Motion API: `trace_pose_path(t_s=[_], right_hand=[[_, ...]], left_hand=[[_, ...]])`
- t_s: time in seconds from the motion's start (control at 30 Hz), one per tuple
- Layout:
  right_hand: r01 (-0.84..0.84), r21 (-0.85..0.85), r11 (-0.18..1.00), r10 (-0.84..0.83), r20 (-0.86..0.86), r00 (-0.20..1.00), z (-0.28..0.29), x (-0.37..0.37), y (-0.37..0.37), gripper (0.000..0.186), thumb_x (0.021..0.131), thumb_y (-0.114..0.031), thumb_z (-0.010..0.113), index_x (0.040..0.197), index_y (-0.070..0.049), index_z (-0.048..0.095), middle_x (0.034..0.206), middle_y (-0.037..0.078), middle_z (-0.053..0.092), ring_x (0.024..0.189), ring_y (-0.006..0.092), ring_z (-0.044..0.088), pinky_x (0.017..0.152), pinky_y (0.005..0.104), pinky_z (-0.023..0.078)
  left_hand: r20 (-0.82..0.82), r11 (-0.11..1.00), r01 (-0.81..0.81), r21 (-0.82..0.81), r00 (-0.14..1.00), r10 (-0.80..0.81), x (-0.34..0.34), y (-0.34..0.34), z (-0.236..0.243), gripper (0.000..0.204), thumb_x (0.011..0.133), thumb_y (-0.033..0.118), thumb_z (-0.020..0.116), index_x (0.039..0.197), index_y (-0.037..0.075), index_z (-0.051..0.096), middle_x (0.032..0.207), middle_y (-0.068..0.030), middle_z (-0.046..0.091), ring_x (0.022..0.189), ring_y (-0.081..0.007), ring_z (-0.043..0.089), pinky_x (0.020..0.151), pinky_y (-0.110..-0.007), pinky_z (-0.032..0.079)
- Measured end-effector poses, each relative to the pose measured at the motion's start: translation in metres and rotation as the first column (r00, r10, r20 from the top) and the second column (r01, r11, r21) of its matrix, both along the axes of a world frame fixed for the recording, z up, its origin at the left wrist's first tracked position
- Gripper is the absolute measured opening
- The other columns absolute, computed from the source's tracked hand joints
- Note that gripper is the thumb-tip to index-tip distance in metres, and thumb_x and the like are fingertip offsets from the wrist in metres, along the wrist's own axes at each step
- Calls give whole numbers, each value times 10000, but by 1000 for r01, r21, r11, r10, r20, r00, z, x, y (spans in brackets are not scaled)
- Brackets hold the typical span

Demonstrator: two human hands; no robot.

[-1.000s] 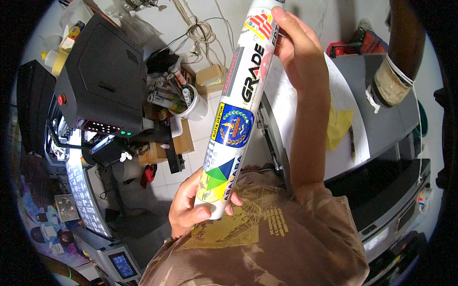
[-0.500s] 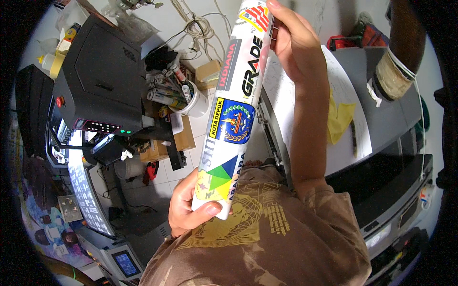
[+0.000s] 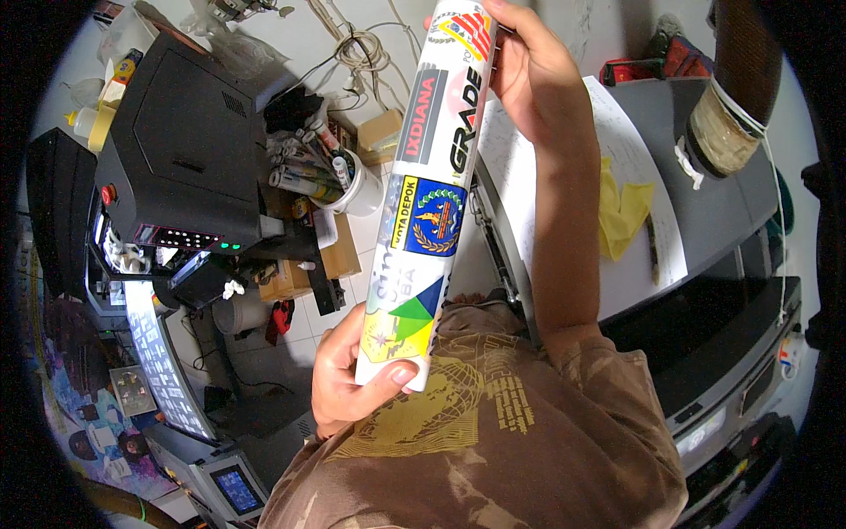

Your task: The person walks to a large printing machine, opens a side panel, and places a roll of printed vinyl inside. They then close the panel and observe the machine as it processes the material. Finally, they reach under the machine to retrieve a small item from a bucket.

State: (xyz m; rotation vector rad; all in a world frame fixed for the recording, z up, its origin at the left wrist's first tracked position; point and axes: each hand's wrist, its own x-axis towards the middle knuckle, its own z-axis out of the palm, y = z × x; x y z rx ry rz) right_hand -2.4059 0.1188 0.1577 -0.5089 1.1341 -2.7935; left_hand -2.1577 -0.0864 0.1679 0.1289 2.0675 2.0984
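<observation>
A white roll of printed film or sheet [image 3: 430, 216], covered with colourful emblems and lettering, is held aslant before my chest. Round its lower end my left hand [image 3: 357, 379] is closed, the thumb lying across the front. My right hand [image 3: 542, 75] grips the upper end from the right side, thumb near the top; its other fingers are partly hidden behind the roll. The very top of the roll is cut off by the frame's edge.
On the left stands a black machine [image 3: 181, 145] with lit buttons. Behind it, a white bucket [image 3: 361, 189] holds several rolls. To the right, a grey machine bed [image 3: 705, 212] bears a large white sheet [image 3: 564, 220] and a yellow cloth-like piece [image 3: 624, 216]. Coiled cables [image 3: 361, 53] lie at the back.
The roll has turned a little about its length, bringing more of the emblems to the front. Both hands and the roll have shifted slightly, the lower end upward.
</observation>
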Motion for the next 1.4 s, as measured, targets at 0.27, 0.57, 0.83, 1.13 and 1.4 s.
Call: trace_pose_path(t_s=[0.27, 0.57, 0.83, 1.13, 1.4], right_hand=[[8, -34, 999, -6, 34, 999, 2, -2, -4, 333, 1041, -268, 493, 1121, 30, 618, 965, 80, 657, 889, 144, 601, 833, 286, 468], [-13, 32, 999, 16, -73, 997, 2, 1, -5, 365, 1061, -274, 479, 1152, 53, 613, 960, 77, 663, 846, 136, 619, 787, 262, 486], [-28, 59, 998, 33, -88, 996, 3, 1, -6, 380, 1063, -285, 471, 1148, 59, 609, 932, 73, 663, 804, 131, 616, 744, 263, 487], [11, 60, 998, -7, -65, 998, 9, 5, -7, 407, 1057, -296, 483, 1184, 73, 599, 953, 93, 684, 810, 138, 638, 748, 262, 504], [14, 67, 998, -12, -19, 1000, 9, 6, -5, 385, 1051, -301, 504, 1175, 48, 608, 911, 79, 691, 738, 126, 635, 671, 245, 504]], left_hand=[[51, 999, -30, 31, 998, 29, 4, -2, -3, 492, 902, 164, 734, 1276, -78, 526, 1011, -111, 692, 803, -113, 653, 713, -248, 514], [124, 995, -21, 93, 992, 9, 4, -4, -4, 574, 904, 284, 730, 1288, -81, 510, 995, -126, 675, 801, -157, 675, 716, -277, 547], [145, 993, -25, 116, 989, 8, 4, -5, -5, 598, 904, 314, 725, 1285, -87, 497, 980, -130, 672, 784, -170, 687, 710, -291, 571], [214, 980, 15, 200, 975, -59, 2, -7, -8, 656, 903, 382, 705, 1303, -87, 483, 966, -172, 684, 804, -217, 706, 709, -311, 572], [277, 900, 42, 433, 944, -178, -2, -5, -18, 825, 859, 485, 650, 1342, -151, 443, 927, -320, 682, 697, -294, 690, 643, -334, 561]])
